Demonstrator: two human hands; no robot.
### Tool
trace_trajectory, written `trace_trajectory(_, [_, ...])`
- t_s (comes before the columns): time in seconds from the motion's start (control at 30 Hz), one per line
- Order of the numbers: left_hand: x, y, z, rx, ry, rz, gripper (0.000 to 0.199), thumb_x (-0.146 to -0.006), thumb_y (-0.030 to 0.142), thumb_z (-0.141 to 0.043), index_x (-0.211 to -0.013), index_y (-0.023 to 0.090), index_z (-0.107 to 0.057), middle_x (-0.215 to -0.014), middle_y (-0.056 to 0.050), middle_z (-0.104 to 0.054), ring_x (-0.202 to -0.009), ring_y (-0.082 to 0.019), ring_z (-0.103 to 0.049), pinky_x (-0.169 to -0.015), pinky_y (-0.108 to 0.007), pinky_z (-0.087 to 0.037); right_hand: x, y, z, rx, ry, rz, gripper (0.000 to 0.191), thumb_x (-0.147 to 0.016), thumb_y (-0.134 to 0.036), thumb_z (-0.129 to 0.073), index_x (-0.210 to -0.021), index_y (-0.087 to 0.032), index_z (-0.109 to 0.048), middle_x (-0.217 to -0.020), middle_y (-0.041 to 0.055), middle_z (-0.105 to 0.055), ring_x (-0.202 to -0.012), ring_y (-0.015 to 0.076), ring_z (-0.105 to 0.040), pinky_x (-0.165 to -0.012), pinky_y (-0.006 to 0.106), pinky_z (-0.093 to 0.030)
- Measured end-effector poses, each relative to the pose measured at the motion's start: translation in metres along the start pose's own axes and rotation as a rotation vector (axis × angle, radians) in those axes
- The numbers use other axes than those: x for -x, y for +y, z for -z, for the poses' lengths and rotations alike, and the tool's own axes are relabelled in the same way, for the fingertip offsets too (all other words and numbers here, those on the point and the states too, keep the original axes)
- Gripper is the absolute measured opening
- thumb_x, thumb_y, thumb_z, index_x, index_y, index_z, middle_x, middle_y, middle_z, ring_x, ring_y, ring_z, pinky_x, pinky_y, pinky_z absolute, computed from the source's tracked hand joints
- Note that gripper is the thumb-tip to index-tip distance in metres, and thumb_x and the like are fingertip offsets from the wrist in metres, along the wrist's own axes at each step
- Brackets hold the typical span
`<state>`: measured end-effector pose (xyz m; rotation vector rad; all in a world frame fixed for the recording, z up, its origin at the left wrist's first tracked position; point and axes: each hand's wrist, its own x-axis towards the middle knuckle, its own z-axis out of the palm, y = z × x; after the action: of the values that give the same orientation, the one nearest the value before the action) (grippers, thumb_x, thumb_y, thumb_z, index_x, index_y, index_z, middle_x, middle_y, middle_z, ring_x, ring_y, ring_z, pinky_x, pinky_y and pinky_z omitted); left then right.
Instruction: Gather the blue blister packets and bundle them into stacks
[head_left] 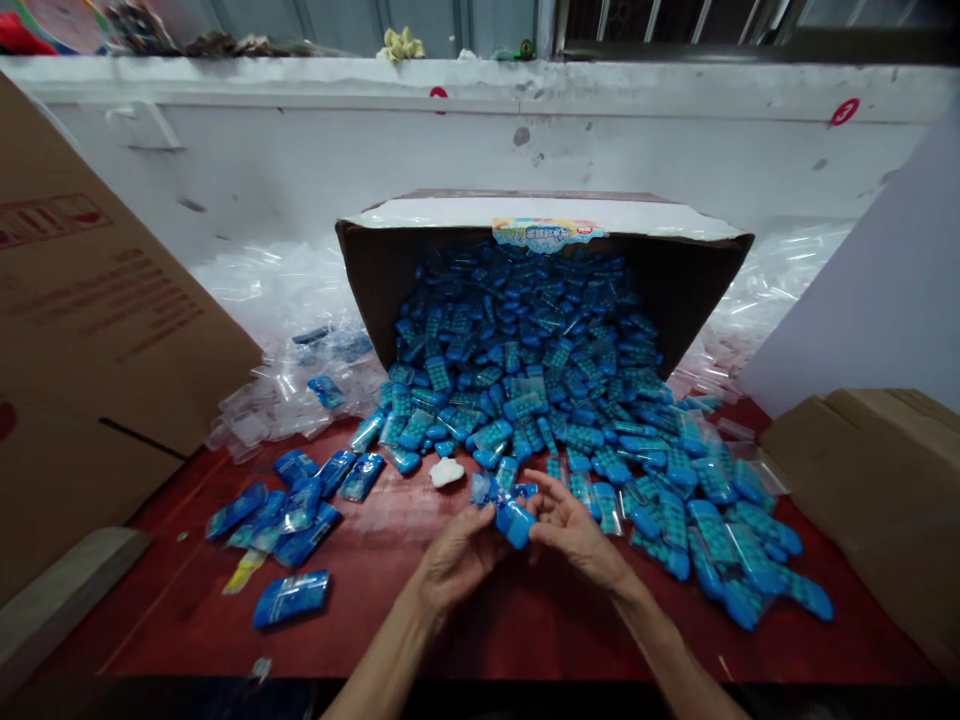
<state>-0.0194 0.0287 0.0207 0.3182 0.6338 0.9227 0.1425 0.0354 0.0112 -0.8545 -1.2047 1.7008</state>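
Above the front middle of the red table (375, 625), my left hand (461, 560) and my right hand (574, 530) hold a small blue case (515, 522) between them. A crinkled, printed blue-and-clear wrapper (484, 488) shows at its upper end. The fingers of both hands are closed on it, the left from the left side and the right from the lower right. Just beyond my left hand lies a white lump (447, 472). To the left are several wrapped blue packets (300, 505), with one packet (291, 598) apart, nearer the front edge.
A cardboard box (694, 290) on its side spills many blue-and-teal cases (517, 350) across the table. Clear plastic covers (277, 390) are heaped at left, more behind at right. Cardboard boxes stand at left (97, 330) and right (870, 500). A white wall (300, 170) closes the back.
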Motion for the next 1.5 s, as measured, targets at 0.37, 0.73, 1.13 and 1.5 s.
trace_trajectory(0.37, [-0.001,0.001,-0.008,-0.061,-0.182,0.043,0.027,-0.063,0.015,-0.062,-0.09,0.013,-0.06,-0.087,-0.01,-0.064,-0.095,-0.025,-0.055,-0.084,-0.038,-0.039,0.0,-0.024,0.008,0.227,-0.143,-0.063,0.086,-0.054,-0.013,-0.067,-0.127,-0.037,-0.028,-0.094,-0.0038,-0.043,-0.053,0.0024,-0.037,-0.052,0.016,-0.038])
trace_trajectory(0.73, [0.005,-0.019,-0.011,-0.072,-0.168,-0.025,0.026,-0.074,0.02,-0.053,-0.098,0.011,-0.059,-0.097,-0.009,-0.062,-0.099,-0.02,-0.052,-0.094,-0.035,-0.03,0.008,0.007,0.012,0.195,-0.017,-0.002,0.068,-0.065,-0.023,-0.064,-0.125,-0.031,-0.034,-0.083,-0.0033,-0.046,-0.054,0.0051,-0.035,-0.052,0.019,-0.033])
trace_trajectory(1.13, [0.02,-0.016,0.005,-0.029,-0.023,-0.1,0.019,-0.075,0.017,-0.051,-0.091,0.013,-0.062,-0.094,-0.009,-0.065,-0.095,-0.021,-0.057,-0.093,-0.038,-0.034,0.002,0.026,0.006,0.132,0.004,-0.019,0.052,-0.068,-0.024,-0.059,-0.118,-0.026,-0.043,-0.08,-0.0024,-0.05,-0.059,0.0076,-0.044,-0.053,0.02,-0.037])
trace_trajectory(1.5, [0.063,0.054,0.054,0.349,0.376,-0.499,0.041,-0.078,0.04,-0.041,-0.103,0.011,-0.054,-0.084,-0.012,-0.067,-0.086,-0.023,-0.061,-0.074,-0.038,-0.048,-0.023,0.014,0.009,1.388,0.246,0.112,0.013,-0.079,-0.022,-0.049,-0.089,-0.021,-0.058,-0.088,0.0033,-0.056,-0.085,0.0164,-0.05,-0.071,0.025,-0.037])
